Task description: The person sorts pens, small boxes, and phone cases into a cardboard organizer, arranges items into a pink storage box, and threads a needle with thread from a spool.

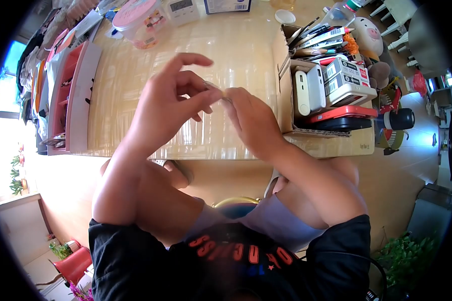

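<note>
Silvery thin item point(212, 86), type unclear, sits pinched in the fingertips of left hand point(166, 98) and right hand point(258, 121), close together over table point(118, 103); slack grip could drop it.

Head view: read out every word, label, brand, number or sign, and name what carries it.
"S", "O": loose red letters on the black shirt; whole wording unclear.
Too small or blurred to read:
White boxes: label print.
Small white device: display.
Blue-and-white box: print.
Table: corner mark.
</note>
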A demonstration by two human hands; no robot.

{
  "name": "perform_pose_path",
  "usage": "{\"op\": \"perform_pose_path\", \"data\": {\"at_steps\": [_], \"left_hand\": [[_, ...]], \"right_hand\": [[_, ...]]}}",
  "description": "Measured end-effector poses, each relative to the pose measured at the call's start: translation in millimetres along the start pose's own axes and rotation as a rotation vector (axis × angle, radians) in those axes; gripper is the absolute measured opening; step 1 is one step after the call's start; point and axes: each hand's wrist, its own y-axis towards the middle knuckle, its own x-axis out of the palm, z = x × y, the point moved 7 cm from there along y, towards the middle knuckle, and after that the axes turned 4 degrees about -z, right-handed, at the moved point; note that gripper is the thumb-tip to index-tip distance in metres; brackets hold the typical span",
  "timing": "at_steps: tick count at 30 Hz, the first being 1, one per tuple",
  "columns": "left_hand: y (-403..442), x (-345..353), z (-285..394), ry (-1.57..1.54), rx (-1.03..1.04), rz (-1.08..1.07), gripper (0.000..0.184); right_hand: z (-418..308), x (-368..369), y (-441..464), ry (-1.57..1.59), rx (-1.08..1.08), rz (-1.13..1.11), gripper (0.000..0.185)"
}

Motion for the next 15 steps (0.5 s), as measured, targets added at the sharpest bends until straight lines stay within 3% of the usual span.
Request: {"op": "perform_pose_path", "data": {"at_steps": [2,5,7,9,13,15], "left_hand": [[-4.6,3.1,8.0,-0.169,0.111,0.030,0.059],[-9.7,20.9,4.6,-0.346,0.345,-0.029,0.060],[-13.6,34.9,10.9,-0.200,0.468,-0.081,0.071],[-18.5,46.7,14.4,-0.100,0.524,-0.085,0.069],[-18.5,66.7,16.1,0.305,0.526,-0.104,0.047],[-19.0,75.0,10.7,0.485,0.564,-0.075,0.044]], "right_hand": [[-7.5,-8.5,0.2,0.216,0.127,-0.028,0.015],[-32.9,-32.0,-2.4,0.420,0.124,0.010,0.014],[-48.4,-54.7,0.9,0.435,0.005,0.038,0.012],[-58.7,-80.7,5.3,0.377,-0.108,0.142,0.013],[-68.4,-146.2,21.3,0.140,-0.274,0.504,0.019],[-62.2,-174.3,35.9,0.010,-0.243,0.662,0.022]]}}
